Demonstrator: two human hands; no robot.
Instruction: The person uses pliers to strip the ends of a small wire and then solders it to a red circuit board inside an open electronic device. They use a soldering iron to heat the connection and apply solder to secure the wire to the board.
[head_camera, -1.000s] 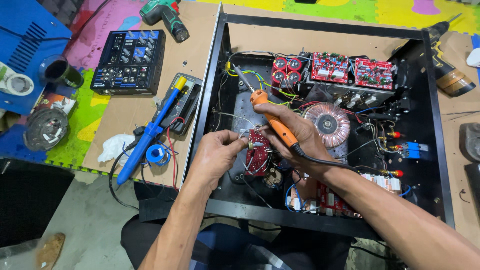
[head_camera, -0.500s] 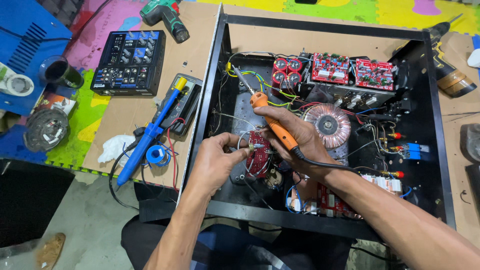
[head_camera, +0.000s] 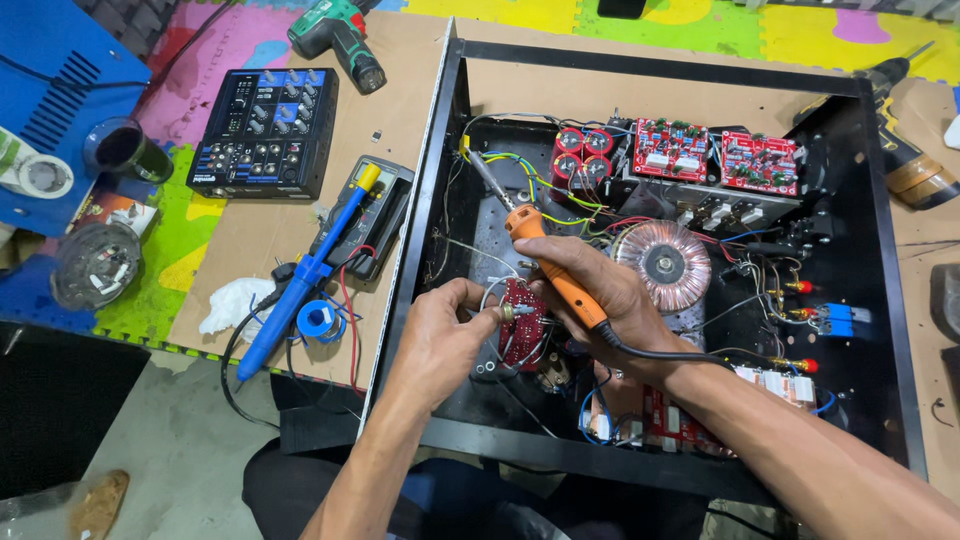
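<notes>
While your left hand pinches a small metal-tipped part against the little red circuit board, your right hand is closed around the orange soldering iron, its tip pointing up and away toward the yellow and green wires. Both hands work low inside the open black amplifier chassis, just beside the copper toroidal transformer. The red board sits tilted near the front wall, loose white leads looping round it. Risk, as it looks from here: the hot tip stands close to the wire insulation and could scorch it if your wrist rolls. The iron's black cord crosses the board area and may snag. On the bench at left lie a blue desoldering pump, a multimeter and a small mixer.
</notes>
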